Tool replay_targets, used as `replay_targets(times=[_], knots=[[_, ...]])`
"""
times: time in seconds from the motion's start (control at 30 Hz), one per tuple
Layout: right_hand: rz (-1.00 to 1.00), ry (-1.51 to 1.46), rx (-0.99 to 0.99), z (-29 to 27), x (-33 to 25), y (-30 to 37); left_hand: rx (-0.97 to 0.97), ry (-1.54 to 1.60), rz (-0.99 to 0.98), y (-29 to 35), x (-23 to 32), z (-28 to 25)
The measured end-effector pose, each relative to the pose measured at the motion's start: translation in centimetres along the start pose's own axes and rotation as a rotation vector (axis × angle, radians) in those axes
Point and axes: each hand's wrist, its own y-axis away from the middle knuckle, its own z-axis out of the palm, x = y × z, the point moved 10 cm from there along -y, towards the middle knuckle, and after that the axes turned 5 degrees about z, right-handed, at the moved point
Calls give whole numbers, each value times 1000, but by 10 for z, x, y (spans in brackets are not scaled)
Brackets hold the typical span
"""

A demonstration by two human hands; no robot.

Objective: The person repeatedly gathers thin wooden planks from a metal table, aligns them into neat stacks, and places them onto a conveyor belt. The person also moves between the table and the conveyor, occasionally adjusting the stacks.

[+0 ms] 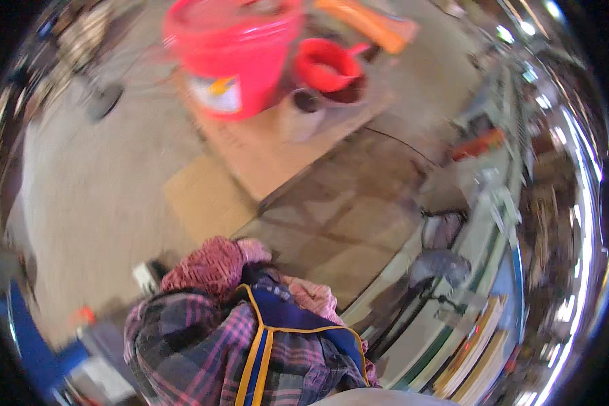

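Note:
The view is smeared by motion. My left hand (pixel 213 267) appears to be in a reddish knitted covering, close in front of my body. A paler pink patch sits at its far end, too blurred to make out. My right hand (pixel 311 296), pinkish and partly hidden by the blue apron (pixel 284 314) with yellow edging, is close by on the right. The fingers of neither hand can be made out, nor whether they hold anything. The nearest thing ahead is a flat piece of cardboard (pixel 210 196) on the floor.
Beyond, a red bucket (pixel 264 74), a red scoop-like vessel (pixel 326 65) with a handle and a pale cylindrical container (pixel 298 118) stand on a larger cardboard sheet (pixel 250 152). An orange elongated object (pixel 369 24) lies behind. A greenish-grey machine frame (pixel 480 250) runs along the right.

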Motion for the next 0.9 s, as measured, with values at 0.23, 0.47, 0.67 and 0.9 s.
replay_targets(times=[0.23,0.47,0.67,0.9], knots=[[-51,-47,-521,116,111,-49,216,148,-340,178,-26,221],[-161,208,-564,196,-43,-79,284,374,-388,273,-79,153],[-177,378,-657,331,-107,-113,630,645,-232,366,-170,152],[-329,163,-839,553,-255,-147,395,78,-620,559,-350,174]])
